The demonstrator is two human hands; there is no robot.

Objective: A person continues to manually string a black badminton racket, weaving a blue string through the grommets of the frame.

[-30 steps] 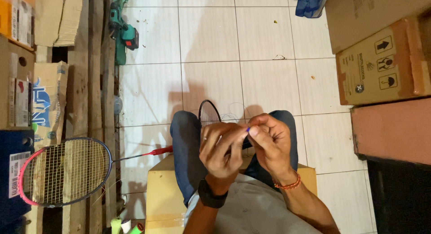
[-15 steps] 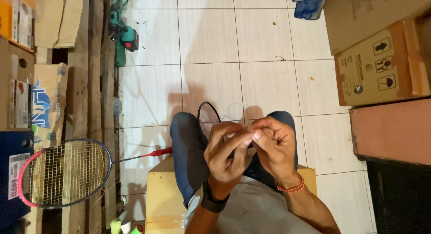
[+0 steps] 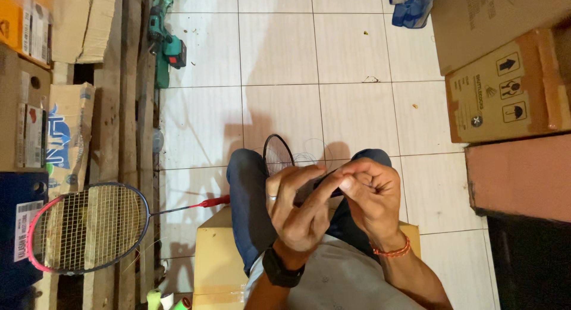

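Both hands, left hand (image 3: 297, 209) and right hand (image 3: 372, 194), are pinching thin string (image 3: 309, 158) together, keeping it tight. The dark racket (image 3: 278, 155) is resting between the knees so it stays put.

Glossy ceramic floor tiles (image 3: 279, 48), matt brown cardboard box (image 3: 505, 90), rough wooden planks (image 3: 128, 107), denim jeans (image 3: 247, 197)

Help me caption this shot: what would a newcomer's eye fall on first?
First the two hands, left hand and right hand, raised together mid-frame, fingertips meeting over a dark racket resting between the knees. Next, the strung racket with its pink and blue rim at lower left, lying against wooden planks.
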